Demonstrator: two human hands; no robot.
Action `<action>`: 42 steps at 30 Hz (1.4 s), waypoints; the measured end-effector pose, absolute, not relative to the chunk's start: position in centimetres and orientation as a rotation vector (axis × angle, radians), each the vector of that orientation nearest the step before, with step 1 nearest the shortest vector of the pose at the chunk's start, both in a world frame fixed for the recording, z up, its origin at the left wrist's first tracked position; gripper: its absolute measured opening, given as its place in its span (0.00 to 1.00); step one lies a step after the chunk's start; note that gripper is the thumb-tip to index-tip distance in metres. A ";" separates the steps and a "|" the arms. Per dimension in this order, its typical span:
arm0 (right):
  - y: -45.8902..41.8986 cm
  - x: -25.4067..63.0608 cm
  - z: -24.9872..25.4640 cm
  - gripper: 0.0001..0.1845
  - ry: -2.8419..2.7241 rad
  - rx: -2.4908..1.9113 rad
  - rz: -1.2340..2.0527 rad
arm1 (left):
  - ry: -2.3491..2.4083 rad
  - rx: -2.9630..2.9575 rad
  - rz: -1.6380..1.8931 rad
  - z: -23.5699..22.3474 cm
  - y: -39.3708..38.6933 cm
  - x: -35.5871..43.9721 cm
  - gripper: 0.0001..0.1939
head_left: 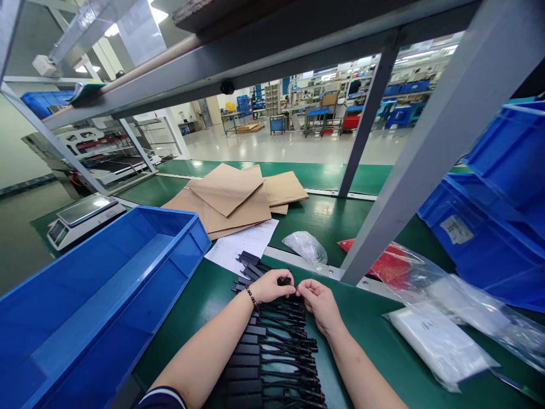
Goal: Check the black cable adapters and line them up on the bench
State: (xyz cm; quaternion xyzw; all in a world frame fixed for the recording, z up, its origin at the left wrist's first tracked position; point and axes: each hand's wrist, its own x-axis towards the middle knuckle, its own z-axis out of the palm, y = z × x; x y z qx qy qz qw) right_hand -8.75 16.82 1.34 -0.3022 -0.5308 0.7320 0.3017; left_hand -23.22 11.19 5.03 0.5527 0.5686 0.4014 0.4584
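Several black box-shaped modules with short black cables (pixel 247 360) lie side by side in a long row on the green table, their cable ends toward the right. Over the far part of this row, my left hand (pixel 272 286) is closed around a black cable piece (pixel 283 280), whose dark end shows between thumb and fingers. Just to its right, my right hand (pixel 320 302) is pinched, its fingertips almost meeting those of my left. Whatever sits in that pinch is too small and covered to name.
A long blue bin (pixel 170 267) stands at the left, near a scale (pixel 87 218). Cardboard sheets (pixel 230 196) and a printed paper (pixel 251 241) lie ahead. A metal post (pixel 409 165) rises right of centre, near a clear bag (pixel 305 246), red-filled bag (pixel 392 266), white packet (pixel 440 343) and blue crates (pixel 494 238).
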 end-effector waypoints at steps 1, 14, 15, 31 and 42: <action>16.8 -8.8 1.3 0.14 -1.414 -0.802 1.936 | 1.400 1.358 0.991 5.0 11.2 -23.2 0.08; 16.7 -8.9 1.5 0.13 -1.530 -0.816 1.781 | 1.443 1.339 0.992 4.6 11.2 -23.3 0.06; 16.7 -8.9 1.5 0.13 -1.538 -0.812 1.774 | 1.444 1.341 0.995 4.6 11.2 -23.3 0.06; 16.3 -9.3 1.1 0.13 -1.483 -0.723 2.064 | 1.336 1.304 0.970 5.0 11.0 -23.3 0.11; 18.2 -9.0 0.6 0.10 -1.071 -0.806 2.127 | 1.412 1.235 0.970 4.4 11.2 -23.1 0.10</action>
